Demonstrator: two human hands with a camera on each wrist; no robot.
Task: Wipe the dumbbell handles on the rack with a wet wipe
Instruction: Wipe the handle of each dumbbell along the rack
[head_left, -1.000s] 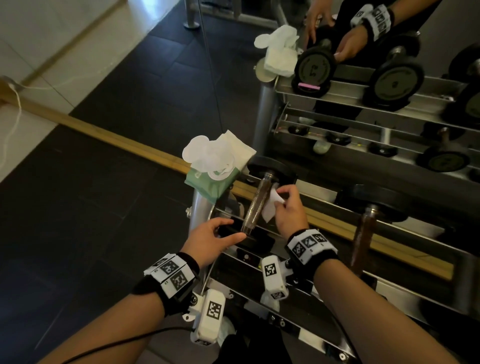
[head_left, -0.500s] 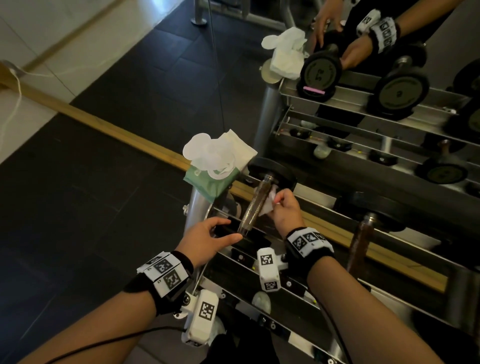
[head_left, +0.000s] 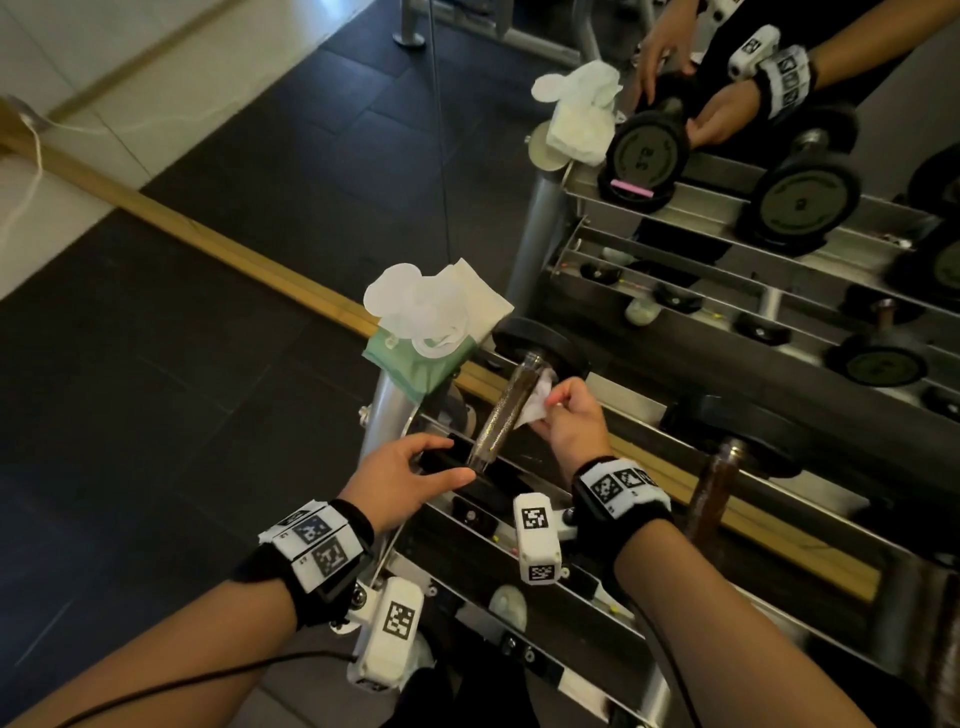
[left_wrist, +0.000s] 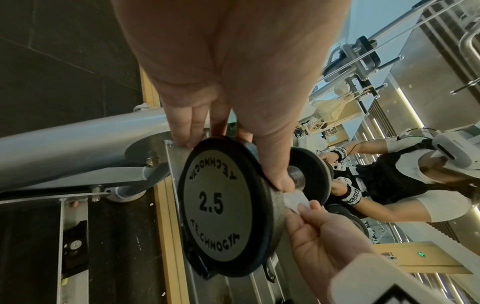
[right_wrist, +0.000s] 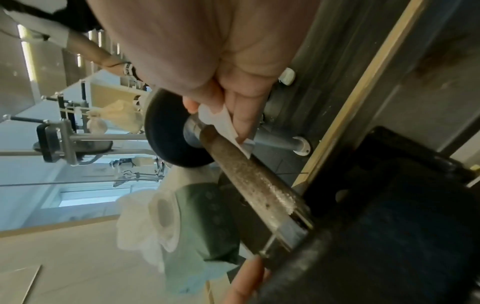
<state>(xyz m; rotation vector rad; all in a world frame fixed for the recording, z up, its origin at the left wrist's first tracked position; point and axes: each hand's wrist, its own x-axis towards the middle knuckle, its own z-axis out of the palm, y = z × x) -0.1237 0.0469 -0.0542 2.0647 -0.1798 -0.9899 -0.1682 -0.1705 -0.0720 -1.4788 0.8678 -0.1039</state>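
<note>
A small dumbbell lies across the top rail of the rack (head_left: 810, 509), its knurled handle (head_left: 501, 418) running away from me. My left hand (head_left: 444, 460) grips the near plate (left_wrist: 213, 205), marked 2.5, with the thumb on one side of the rim and the fingers on the other. My right hand (head_left: 553, 402) pinches a white wet wipe (head_left: 535, 402) against the handle's far end, close to the far plate (head_left: 540, 345). The right wrist view shows the wipe (right_wrist: 223, 123) folded over the handle (right_wrist: 254, 181).
A green wet-wipe pack (head_left: 426, 358) with a wipe sticking out sits on the rack's post, left of the dumbbell. A second dumbbell handle (head_left: 714, 493) stands to the right. A mirror behind shows more dumbbells (head_left: 802, 200). Dark floor lies to the left.
My right hand has slid the wipe a little along the handle toward the far plate. The left hand has kept its hold on the near plate.
</note>
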